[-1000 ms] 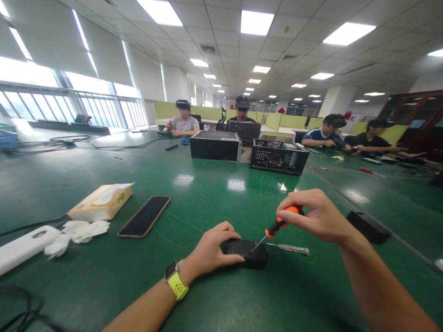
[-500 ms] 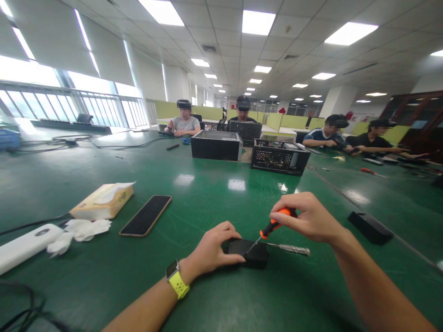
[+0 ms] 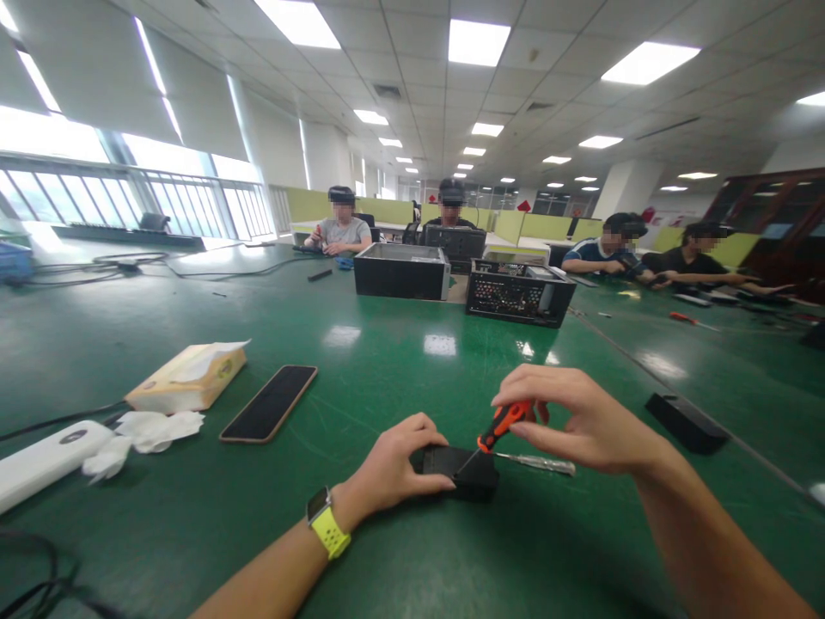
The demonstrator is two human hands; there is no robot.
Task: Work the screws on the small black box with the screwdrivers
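Observation:
My left hand [image 3: 400,462], with a yellow-strapped watch on its wrist, grips the left end of a small black box [image 3: 475,474] lying on the green table. Thumb in front and fingers behind hold it against the tabletop. In my right hand [image 3: 573,421] is an orange and black screwdriver [image 3: 499,425], its handle pinched between thumb and fingers. The shaft slants down to the left, and its tip meets the top of the box near my left thumb. Just right of the box lies a second screwdriver with a clear handle [image 3: 547,464]; its far end is partly hidden.
A phone [image 3: 271,404], a tissue pack [image 3: 190,376], crumpled tissues [image 3: 158,432] and a white device [image 3: 48,464] lie to the left. Another black block [image 3: 688,421] sits right. Computer cases [image 3: 400,273] stand ahead. Several people sit around the table's far side.
My right hand has shifted slightly down, and its fingers have loosened and re-placed on the screwdriver handle, which tilts lower. My left hand and the box stay put.

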